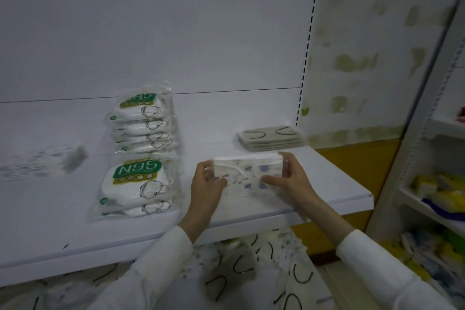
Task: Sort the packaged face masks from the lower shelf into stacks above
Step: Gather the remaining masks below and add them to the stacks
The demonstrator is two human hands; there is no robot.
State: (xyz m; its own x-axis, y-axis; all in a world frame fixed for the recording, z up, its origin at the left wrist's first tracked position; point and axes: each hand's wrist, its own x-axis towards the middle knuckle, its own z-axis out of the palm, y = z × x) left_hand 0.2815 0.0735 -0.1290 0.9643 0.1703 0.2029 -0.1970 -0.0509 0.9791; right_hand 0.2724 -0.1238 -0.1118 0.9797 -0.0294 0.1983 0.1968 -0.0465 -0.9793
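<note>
three stacks sit on the upper shelf (pixel 327 184), two of n95 packs (pixel 137 186) and one of grey masks (pixel 270 138), while left hand (pixel 205 184) and right hand (pixel 292 178) grip a patterned mask bundle (pixel 247 171) over its front, with a big mask pile (pixel 251 267) unsorted below.

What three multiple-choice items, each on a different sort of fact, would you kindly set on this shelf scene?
1. Where is the grey stack? A lower shelf; B back right of the upper shelf; C floor.
2. What colour is the label on the N95 packs? A red; B blue; C green.
3. How is the spotted bundle held? A left hand and right hand grip it; B lying free; C one hand only.
Answers: B, beside the rear right corner; C, green band; A, each hand clasps an end.
</note>
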